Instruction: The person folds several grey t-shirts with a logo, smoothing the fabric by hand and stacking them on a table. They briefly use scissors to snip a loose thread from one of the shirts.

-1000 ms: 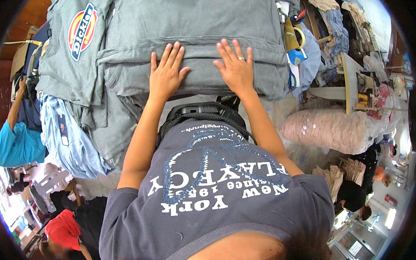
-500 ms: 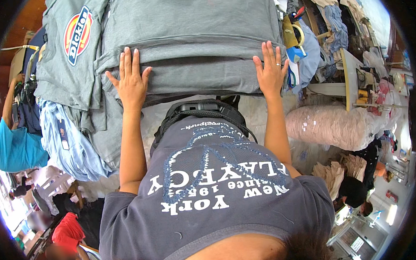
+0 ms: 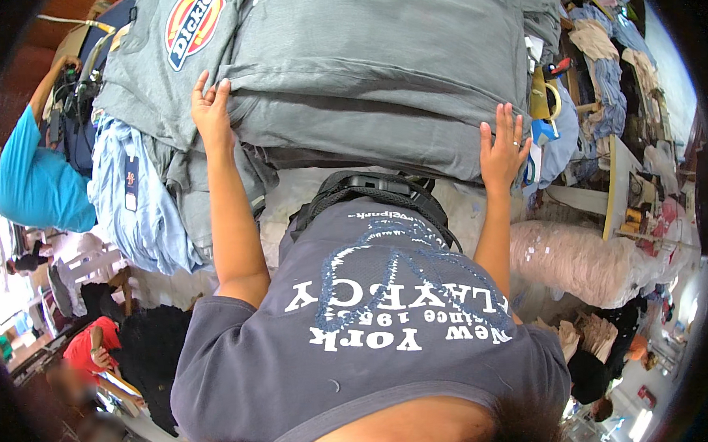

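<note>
Grey cloth mostly laid flat, its near edge less settled

Nearest me is the worker's dark grey shirt (image 3: 377, 382), and past it a black waist bag (image 3: 380, 190) just short of the cloth. The grey cloth (image 3: 385, 38) lies beyond, spread wide in front of the body, with its near edge between the two hands. The right hand (image 3: 503, 151) rests at its right end, fingers straight and a little apart, gripping nothing. The left hand (image 3: 212, 116) is at the other end of a long fold, thumb and forefinger close to each other; whether they pinch any fabric, I can't tell.

As I judge it, the broad middle is done, lying fairly smooth. What seems left is the near side, where the fold and some ripples run across, and the left end, slacker and bunched. Farther left hangs a light blue garment (image 3: 136, 203); beyond it, a co-worker in turquoise (image 3: 43, 183) reaches up.
</note>
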Demonstrator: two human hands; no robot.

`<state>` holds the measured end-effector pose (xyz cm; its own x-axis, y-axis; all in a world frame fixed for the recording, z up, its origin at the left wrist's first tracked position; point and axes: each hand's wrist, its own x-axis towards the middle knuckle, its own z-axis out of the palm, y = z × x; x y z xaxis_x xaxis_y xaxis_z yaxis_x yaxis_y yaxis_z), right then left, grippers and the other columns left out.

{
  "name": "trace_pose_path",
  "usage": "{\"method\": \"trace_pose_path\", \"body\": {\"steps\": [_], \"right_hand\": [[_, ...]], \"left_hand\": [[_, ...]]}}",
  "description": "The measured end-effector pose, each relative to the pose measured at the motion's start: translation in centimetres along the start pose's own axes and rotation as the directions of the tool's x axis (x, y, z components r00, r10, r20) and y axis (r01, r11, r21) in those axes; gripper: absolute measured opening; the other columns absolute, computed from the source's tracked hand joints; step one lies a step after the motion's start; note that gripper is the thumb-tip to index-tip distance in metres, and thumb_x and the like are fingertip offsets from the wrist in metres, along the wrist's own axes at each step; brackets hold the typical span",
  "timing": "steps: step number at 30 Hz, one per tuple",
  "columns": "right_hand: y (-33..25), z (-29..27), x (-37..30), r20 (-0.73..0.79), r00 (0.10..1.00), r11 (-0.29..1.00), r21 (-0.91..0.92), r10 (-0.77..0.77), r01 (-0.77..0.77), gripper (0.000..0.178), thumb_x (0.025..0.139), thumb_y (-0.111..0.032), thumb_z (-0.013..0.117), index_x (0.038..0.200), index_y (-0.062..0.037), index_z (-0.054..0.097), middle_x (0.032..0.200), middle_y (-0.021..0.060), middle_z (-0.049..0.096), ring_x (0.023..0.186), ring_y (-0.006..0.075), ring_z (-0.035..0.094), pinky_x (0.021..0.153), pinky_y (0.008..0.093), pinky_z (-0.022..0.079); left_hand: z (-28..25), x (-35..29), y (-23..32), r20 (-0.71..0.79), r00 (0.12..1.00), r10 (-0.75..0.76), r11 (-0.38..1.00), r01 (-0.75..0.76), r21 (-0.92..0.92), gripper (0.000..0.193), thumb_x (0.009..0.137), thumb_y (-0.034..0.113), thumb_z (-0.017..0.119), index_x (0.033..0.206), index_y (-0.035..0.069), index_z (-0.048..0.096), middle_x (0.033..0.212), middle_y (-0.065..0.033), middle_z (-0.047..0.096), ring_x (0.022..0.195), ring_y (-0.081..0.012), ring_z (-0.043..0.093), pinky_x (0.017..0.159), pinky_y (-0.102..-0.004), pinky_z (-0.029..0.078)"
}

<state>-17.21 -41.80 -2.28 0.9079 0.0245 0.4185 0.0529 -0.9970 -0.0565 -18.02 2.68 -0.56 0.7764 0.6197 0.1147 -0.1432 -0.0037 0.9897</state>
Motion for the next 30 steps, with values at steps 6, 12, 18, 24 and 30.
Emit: {"method": "trace_pose_path", "body": {"steps": [6, 12, 18, 24, 30], "right_hand": [[0.1, 0.0, -0.1, 0.004, 1.000, 1.000, -0.010, 0.003, -0.003, 0.046, 0.086, -0.040, 0.039, 0.127, -0.0188, 0.036, 0.133, -0.0023, 0.033, 0.124, 0.0228, 0.028, 0.098, 0.0510, 0.014], [0.0, 0.1, -0.1, 0.003, 1.000, 1.000, -0.013, 0.007, -0.007, 0.046, 0.086, -0.040, 0.038, 0.128, -0.0192, 0.035, 0.133, -0.0031, 0.032, 0.124, 0.0221, 0.027, 0.098, 0.0511, 0.014], [-0.2, 0.0, -0.1, 0.009, 1.000, 1.000, -0.011, 0.014, -0.014, 0.046, 0.086, -0.039, 0.039, 0.128, -0.0198, 0.035, 0.134, -0.0035, 0.032, 0.125, 0.0219, 0.026, 0.099, 0.0509, 0.014], [-0.1, -0.4, 0.1, -0.001, 1.000, 0.998, 0.058, 0.012, -0.012, 0.044, 0.084, -0.036, 0.045, 0.123, -0.0184, 0.040, 0.131, -0.0020, 0.036, 0.121, 0.0225, 0.031, 0.098, 0.0500, 0.014], [-0.5, -1.4, 2.1, -0.153, 0.987, 0.968, 0.242, -0.036, 0.073, 0.042, 0.074, -0.020, 0.057, 0.115, -0.0197, 0.049, 0.115, -0.0025, 0.049, 0.110, 0.0214, 0.041, 0.096, 0.0491, 0.019]], "left_hand": [[0.0, -0.1, 1.2, -0.021, 0.997, -0.068, 0.955, 0.059, -0.291, 0.045, 0.075, -0.003, 0.059, 0.115, 0.000, 0.039, 0.083, -0.0058, 0.058, 0.074, -0.0077, 0.052, 0.071, -0.0192, 0.040], [-0.8, 0.4, 0.1, -0.078, 0.984, -0.157, 0.973, 0.141, -0.182, 0.039, 0.075, 0.010, 0.061, 0.111, 0.011, 0.048, 0.079, 0.0041, 0.056, 0.071, -0.0028, 0.047, 0.060, -0.0181, 0.027], [-1.3, 0.1, 0.1, -0.062, 0.990, -0.126, 0.987, 0.118, -0.111, 0.033, 0.076, 0.008, 0.056, 0.108, 0.009, 0.050, 0.083, 0.0016, 0.055, 0.079, -0.0059, 0.047, 0.067, -0.0247, 0.035], [2.0, -1.2, 2.7, 0.007, 0.792, 0.610, 0.590, -0.460, 0.664, 0.028, 0.068, -0.002, 0.052, 0.095, 0.005, 0.057, 0.095, -0.0091, 0.056, 0.090, -0.0216, 0.050, 0.080, -0.0320, 0.037], [8.1, -4.8, 5.4, 0.650, 0.530, 0.545, 0.313, -0.848, 0.429, 0.026, 0.069, 0.008, 0.060, 0.095, 0.011, 0.057, 0.096, -0.0040, 0.054, 0.092, -0.0226, 0.047, 0.082, -0.0341, 0.034]]}}
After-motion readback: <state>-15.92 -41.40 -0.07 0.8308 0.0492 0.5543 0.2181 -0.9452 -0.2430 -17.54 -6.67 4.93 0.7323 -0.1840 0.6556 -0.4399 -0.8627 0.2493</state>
